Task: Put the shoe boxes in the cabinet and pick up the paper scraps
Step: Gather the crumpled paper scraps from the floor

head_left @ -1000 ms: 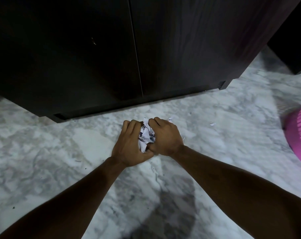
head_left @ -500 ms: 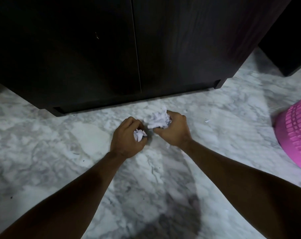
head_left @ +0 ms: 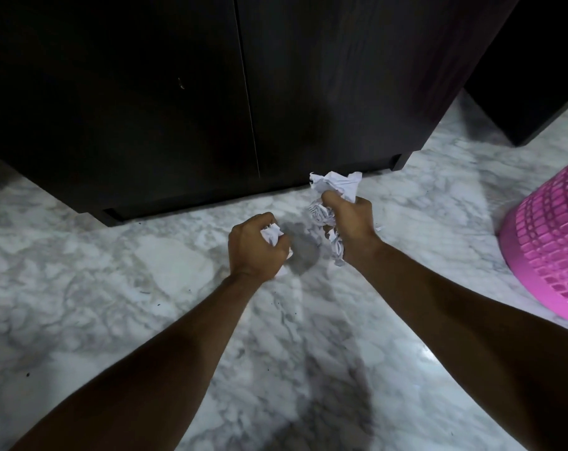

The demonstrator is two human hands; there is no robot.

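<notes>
My right hand (head_left: 352, 222) is closed on a big wad of crumpled white paper scraps (head_left: 336, 187) that sticks out above and below the fist, lifted off the marble floor. A little to its left, my left hand (head_left: 255, 247) is closed on a smaller wad of paper scraps (head_left: 271, 235), held just above the floor. The dark cabinet (head_left: 178, 92) stands right behind both hands with its two doors closed. No shoe boxes are in view.
A pink plastic basket (head_left: 549, 255) stands on the floor at the right edge. Another dark piece of furniture (head_left: 529, 76) is at the upper right. The white and grey marble floor (head_left: 113, 271) carries a few dark specks.
My hands have come apart and risen from the floor, each with paper in it. The right hand moved up and to the right with the larger wad.
</notes>
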